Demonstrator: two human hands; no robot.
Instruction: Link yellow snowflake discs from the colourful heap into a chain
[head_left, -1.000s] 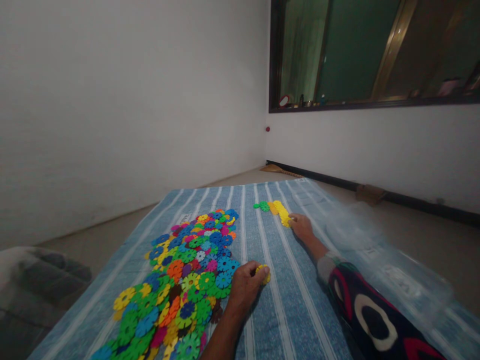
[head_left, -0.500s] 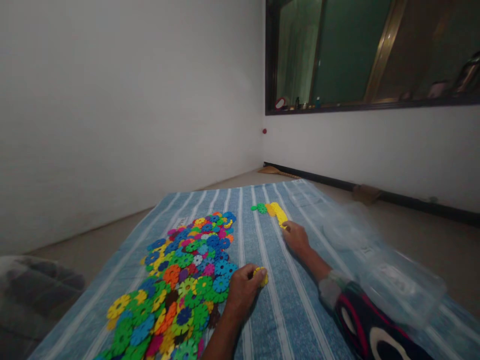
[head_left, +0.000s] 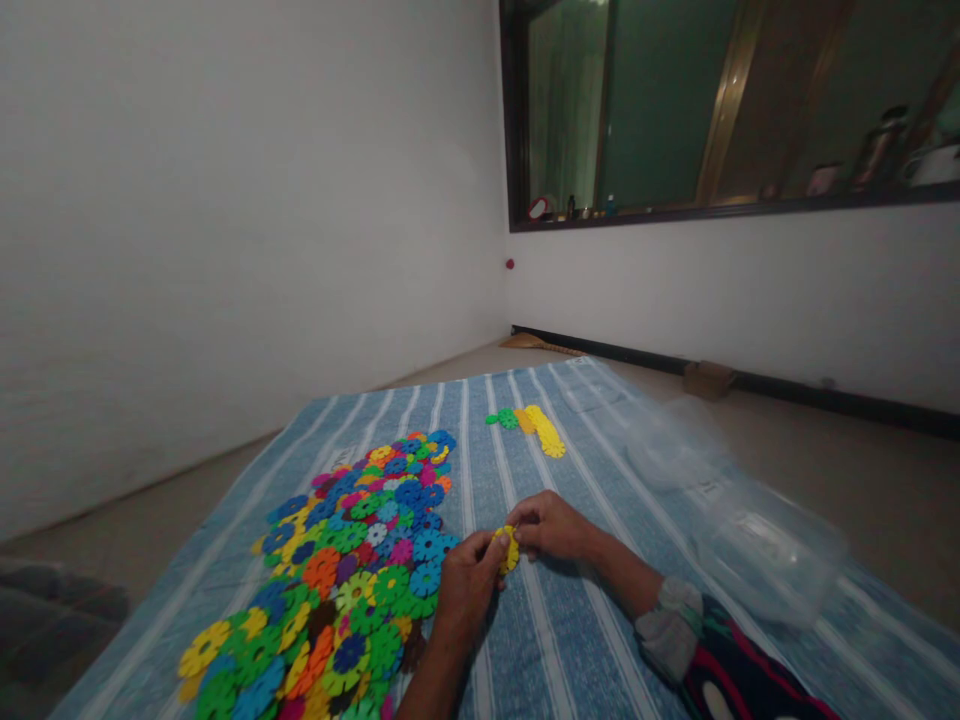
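Note:
Both hands meet over the blue striped cloth [head_left: 585, 640] on a small yellow flower-shaped disc [head_left: 509, 547]. My left hand [head_left: 465, 590] pinches the disc from the left side. My right hand [head_left: 553, 525] has its fingers closed on the same disc from the right. Just left of my hands lies a large pile of coloured flower discs [head_left: 341, 570]. Farther away on the cloth sits a short joined row of yellow, orange and green discs [head_left: 534, 428].
A clear plastic bag [head_left: 742, 530] lies on the right part of the cloth. Bare floor surrounds the cloth, with white walls beyond and a dark-framed window [head_left: 720, 100] at the upper right. A small brown box [head_left: 705, 378] rests by the far wall.
My right hand has left the far row of discs and come back to my left hand, closing on the yellow disc held there. The view has shifted a little to the right.

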